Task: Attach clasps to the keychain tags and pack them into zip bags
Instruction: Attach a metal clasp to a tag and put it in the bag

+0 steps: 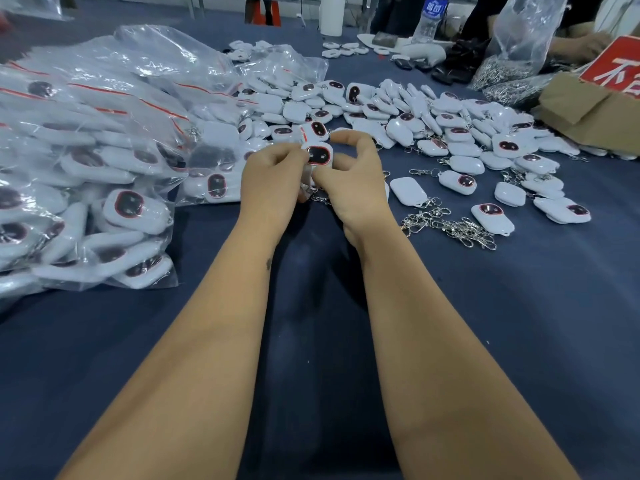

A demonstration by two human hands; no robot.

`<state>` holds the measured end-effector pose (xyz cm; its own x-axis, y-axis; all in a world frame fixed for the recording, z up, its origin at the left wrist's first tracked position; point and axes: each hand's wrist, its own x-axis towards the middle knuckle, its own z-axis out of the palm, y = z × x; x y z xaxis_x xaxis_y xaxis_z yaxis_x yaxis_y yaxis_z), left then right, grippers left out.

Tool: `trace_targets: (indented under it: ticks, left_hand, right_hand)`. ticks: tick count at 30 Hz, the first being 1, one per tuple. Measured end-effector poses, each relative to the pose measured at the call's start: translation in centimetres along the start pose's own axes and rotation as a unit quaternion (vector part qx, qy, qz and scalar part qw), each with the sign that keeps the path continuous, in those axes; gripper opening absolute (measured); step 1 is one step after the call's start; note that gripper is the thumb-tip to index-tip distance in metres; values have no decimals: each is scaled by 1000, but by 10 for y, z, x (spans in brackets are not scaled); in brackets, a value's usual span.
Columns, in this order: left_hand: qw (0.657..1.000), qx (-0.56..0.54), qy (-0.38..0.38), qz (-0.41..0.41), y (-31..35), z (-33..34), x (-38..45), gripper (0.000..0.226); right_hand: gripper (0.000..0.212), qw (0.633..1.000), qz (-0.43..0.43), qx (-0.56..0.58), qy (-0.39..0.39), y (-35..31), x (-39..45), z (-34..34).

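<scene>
both the left hand (273,174) and right hand (349,178) pinch a small tag (318,154); likely light, rigid, smooth plastic, best gripped by its edges.

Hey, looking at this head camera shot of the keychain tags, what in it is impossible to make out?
- Clasp on the held tag: head view, the left hand and right hand cover its lower end.
- Count inside the zip bags: glare and overlapping plastic.
- Red sign: cut off by the right edge.
- Bottle: top cut off by the upper edge.
</scene>
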<state>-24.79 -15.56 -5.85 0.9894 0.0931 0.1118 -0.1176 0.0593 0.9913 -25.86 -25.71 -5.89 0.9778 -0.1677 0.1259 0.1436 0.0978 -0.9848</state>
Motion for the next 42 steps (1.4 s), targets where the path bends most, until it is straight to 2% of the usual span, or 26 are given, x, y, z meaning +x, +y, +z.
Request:
trace_targets:
  ticks: [4, 11, 20, 42]
  left_hand:
    - [1000, 6, -8, 11, -1, 0, -1, 31]
    - [1000, 7, -6, 12, 0, -1, 0, 22]
    - [1000, 14, -16, 14, 0, -1, 0, 27]
    - [995, 87, 35, 38, -3, 1, 4, 16]
  right_hand:
    - [45, 1000, 12, -27, 1, 1, 0, 1]
    - [18, 999, 1, -16, 32, 2, 6, 2]
    - [23, 1000, 14, 8, 24, 0, 4, 2]
    - [23, 999, 13, -25, 30, -1, 4, 7]
